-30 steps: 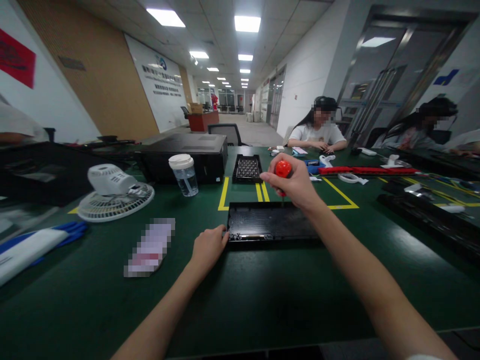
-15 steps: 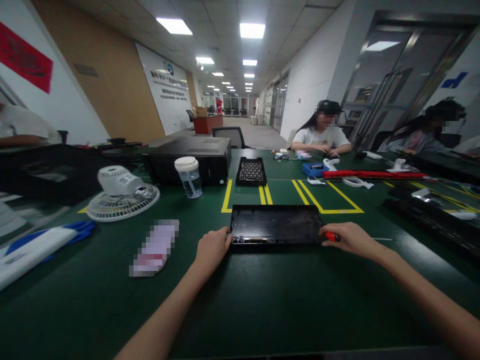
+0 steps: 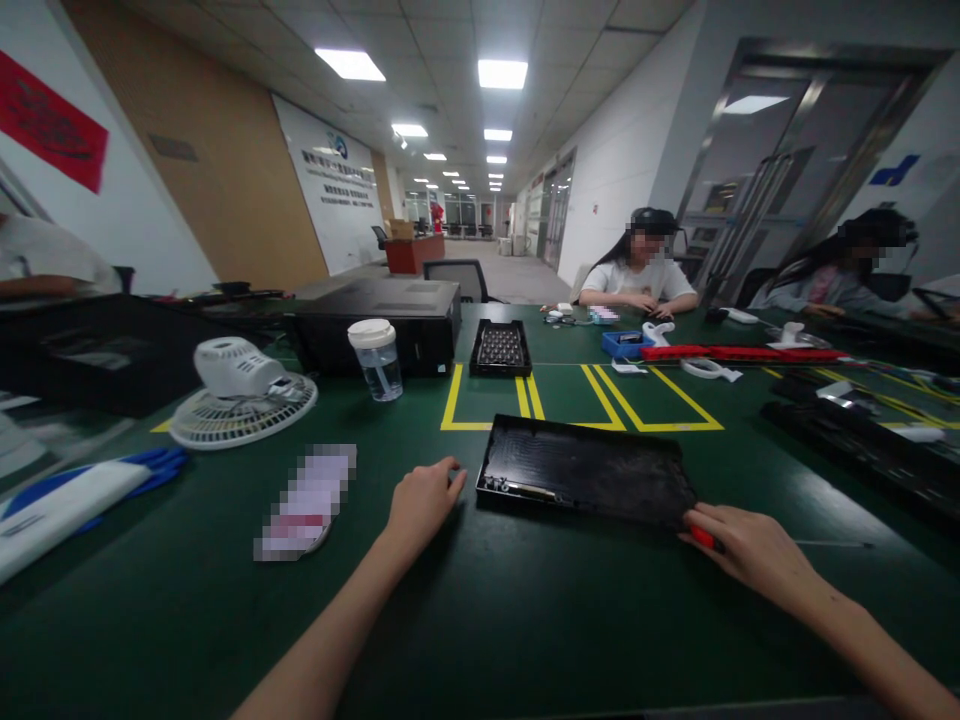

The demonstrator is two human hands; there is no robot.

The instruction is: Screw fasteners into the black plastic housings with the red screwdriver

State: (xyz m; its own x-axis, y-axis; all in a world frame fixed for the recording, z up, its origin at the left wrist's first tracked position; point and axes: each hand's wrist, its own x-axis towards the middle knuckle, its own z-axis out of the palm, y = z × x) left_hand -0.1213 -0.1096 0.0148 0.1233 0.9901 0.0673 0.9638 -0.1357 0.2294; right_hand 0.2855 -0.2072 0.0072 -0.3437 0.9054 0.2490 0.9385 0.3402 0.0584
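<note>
A shallow black rectangular tray-like casing (image 3: 585,468) lies on the green table, turned at a slant. Along its near left inner edge is a small strip of metal parts. To the left of it is my left hand (image 3: 426,500), apart from the casing, with thumb and forefinger spread and the other fingers curled beneath. At the casing's near right corner, my right hand (image 3: 746,545) touches the edge while gripping a screwdriver by its red handle (image 3: 705,538). The thin shaft points away to the right.
Further back stand a small black tray (image 3: 500,348), a lidded cup (image 3: 377,360) and a black computer case (image 3: 375,310). Leftward lie a white fan (image 3: 244,395), a phone (image 3: 307,505) and blue-white gloves (image 3: 90,495). A person (image 3: 641,265) sits across, near a blue box (image 3: 626,345).
The casing has shifted right and rotated, its right end swinging toward me. My right hand moved right and nearer with it. My left hand has come off the casing's left edge.
</note>
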